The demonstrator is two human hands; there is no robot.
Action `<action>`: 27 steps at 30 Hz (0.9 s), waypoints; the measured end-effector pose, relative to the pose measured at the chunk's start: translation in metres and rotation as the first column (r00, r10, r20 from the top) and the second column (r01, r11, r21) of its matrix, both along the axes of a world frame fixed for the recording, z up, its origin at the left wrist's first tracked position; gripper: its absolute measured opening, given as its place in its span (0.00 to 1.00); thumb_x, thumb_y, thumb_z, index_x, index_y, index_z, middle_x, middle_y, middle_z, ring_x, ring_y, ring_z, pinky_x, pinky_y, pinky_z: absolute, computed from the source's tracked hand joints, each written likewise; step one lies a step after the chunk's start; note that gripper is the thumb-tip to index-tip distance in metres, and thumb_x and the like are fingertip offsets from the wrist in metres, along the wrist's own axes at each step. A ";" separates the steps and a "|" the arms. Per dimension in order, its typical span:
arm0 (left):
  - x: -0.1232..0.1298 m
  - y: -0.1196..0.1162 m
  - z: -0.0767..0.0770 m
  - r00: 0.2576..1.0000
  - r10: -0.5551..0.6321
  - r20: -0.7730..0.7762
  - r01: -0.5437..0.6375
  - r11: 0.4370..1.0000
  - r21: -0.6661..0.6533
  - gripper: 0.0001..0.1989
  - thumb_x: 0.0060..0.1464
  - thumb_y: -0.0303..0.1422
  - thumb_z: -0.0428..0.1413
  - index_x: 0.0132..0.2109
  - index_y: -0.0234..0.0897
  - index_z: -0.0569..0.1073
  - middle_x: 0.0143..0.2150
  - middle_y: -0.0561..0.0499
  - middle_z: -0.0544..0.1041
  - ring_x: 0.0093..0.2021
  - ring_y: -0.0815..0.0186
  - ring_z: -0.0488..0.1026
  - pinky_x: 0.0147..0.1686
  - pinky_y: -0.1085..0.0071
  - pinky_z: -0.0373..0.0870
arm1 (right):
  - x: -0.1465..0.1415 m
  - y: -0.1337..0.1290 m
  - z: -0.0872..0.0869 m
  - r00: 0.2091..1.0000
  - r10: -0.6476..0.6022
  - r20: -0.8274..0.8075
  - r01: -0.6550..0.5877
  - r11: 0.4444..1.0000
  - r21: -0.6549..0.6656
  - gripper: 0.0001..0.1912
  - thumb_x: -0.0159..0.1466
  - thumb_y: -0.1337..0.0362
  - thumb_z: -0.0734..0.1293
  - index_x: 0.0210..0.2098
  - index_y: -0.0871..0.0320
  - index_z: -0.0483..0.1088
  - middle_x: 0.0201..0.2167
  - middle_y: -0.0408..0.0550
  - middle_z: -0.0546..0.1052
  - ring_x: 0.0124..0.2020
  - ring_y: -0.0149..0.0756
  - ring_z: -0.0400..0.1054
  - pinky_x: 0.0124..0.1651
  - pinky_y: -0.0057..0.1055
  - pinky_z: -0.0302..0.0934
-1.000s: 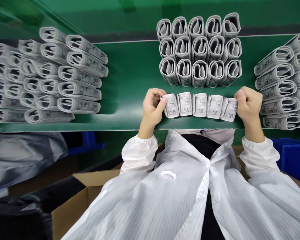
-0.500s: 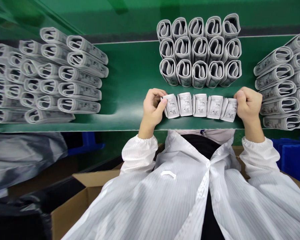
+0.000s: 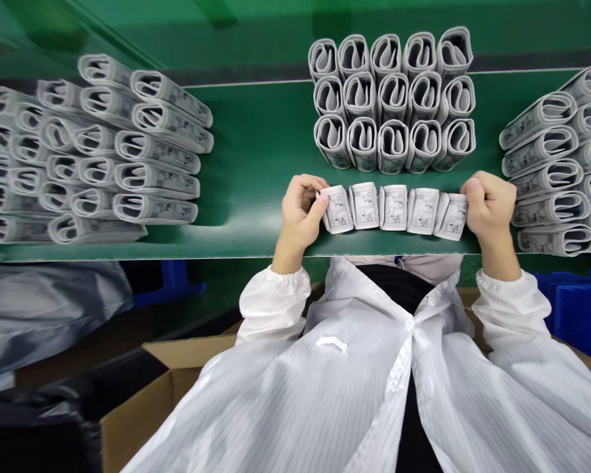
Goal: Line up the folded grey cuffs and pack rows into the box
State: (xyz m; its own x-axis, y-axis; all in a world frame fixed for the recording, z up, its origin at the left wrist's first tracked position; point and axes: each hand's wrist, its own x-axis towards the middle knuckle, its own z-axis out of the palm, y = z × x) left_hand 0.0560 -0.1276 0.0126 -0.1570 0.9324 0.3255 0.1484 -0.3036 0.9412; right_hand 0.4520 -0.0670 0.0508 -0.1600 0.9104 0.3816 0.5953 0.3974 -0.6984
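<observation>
A row of several small folded printed bundles (image 3: 393,207) lies side by side near the front edge of the green table (image 3: 246,197). My left hand (image 3: 303,213) pinches the leftmost bundle (image 3: 337,210) between thumb and fingers. At the other end, my right hand (image 3: 490,203) is closed on the edge of the rightmost bundle (image 3: 452,217), its fingers curled under. Just behind the row stand several rolled printed bundles (image 3: 393,98) in three rows, their coiled ends showing.
More rolled bundles are stacked at the left (image 3: 155,174) and at the right (image 3: 546,174) of the table. Below the table are an open cardboard box (image 3: 138,407), a blue crate (image 3: 584,315) and a grey plastic bag (image 3: 49,309).
</observation>
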 end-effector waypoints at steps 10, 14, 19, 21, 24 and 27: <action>0.000 0.001 0.000 1.000 -0.011 0.003 0.011 1.000 0.024 0.25 0.66 0.58 0.70 0.46 0.44 0.75 0.44 0.51 0.76 0.43 0.65 0.77 0.49 0.65 0.78 | 0.002 0.000 -0.002 1.000 0.006 0.002 -0.006 1.000 0.002 0.36 0.81 0.33 0.59 0.24 0.50 0.58 0.23 0.47 0.65 0.26 0.40 0.59 0.34 0.46 0.52; 0.001 0.000 0.002 1.000 -0.023 -0.013 0.024 0.999 0.040 0.24 0.67 0.58 0.70 0.47 0.43 0.75 0.44 0.51 0.77 0.42 0.66 0.77 0.46 0.66 0.78 | 0.003 0.001 -0.003 0.999 0.025 -0.026 -0.025 1.000 0.019 0.37 0.81 0.33 0.59 0.24 0.50 0.59 0.23 0.46 0.64 0.26 0.40 0.59 0.35 0.46 0.52; 0.002 0.000 0.005 0.998 -0.002 -0.055 0.004 0.999 0.038 0.25 0.67 0.59 0.69 0.47 0.44 0.75 0.44 0.50 0.78 0.42 0.65 0.77 0.45 0.66 0.78 | 0.003 0.002 -0.005 1.000 0.023 -0.005 -0.023 0.999 0.032 0.39 0.81 0.30 0.56 0.24 0.50 0.58 0.23 0.46 0.64 0.26 0.39 0.58 0.34 0.45 0.51; 0.002 0.000 0.005 0.998 0.000 -0.065 0.003 0.999 0.041 0.25 0.67 0.60 0.68 0.47 0.44 0.75 0.44 0.50 0.78 0.42 0.65 0.78 0.44 0.66 0.78 | 0.003 0.002 -0.005 0.999 0.035 -0.015 -0.035 0.998 0.045 0.38 0.82 0.31 0.57 0.24 0.50 0.59 0.23 0.46 0.64 0.26 0.39 0.58 0.34 0.45 0.51; 0.001 0.000 0.005 0.997 -0.007 -0.081 0.010 0.999 0.040 0.25 0.68 0.60 0.68 0.47 0.44 0.75 0.44 0.50 0.78 0.42 0.65 0.78 0.44 0.65 0.78 | 0.004 0.002 -0.006 0.998 0.053 -0.033 -0.051 0.997 0.065 0.37 0.83 0.34 0.59 0.24 0.50 0.61 0.23 0.46 0.66 0.25 0.39 0.59 0.34 0.45 0.51; 0.000 0.000 0.005 0.995 -0.007 -0.098 0.011 0.999 0.039 0.24 0.69 0.59 0.67 0.48 0.44 0.75 0.44 0.50 0.78 0.42 0.64 0.78 0.42 0.65 0.77 | 0.003 0.002 -0.006 0.997 0.062 -0.044 -0.058 0.995 0.077 0.37 0.83 0.35 0.60 0.24 0.50 0.62 0.23 0.46 0.66 0.25 0.39 0.59 0.33 0.45 0.51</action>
State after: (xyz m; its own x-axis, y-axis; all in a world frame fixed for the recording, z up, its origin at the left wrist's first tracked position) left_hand 0.0564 -0.1277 0.0180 -0.1142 0.9198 0.3753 0.2362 -0.3418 0.9096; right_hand 0.4555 -0.0650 0.0452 -0.1942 0.8680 0.4570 0.5365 0.4840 -0.6913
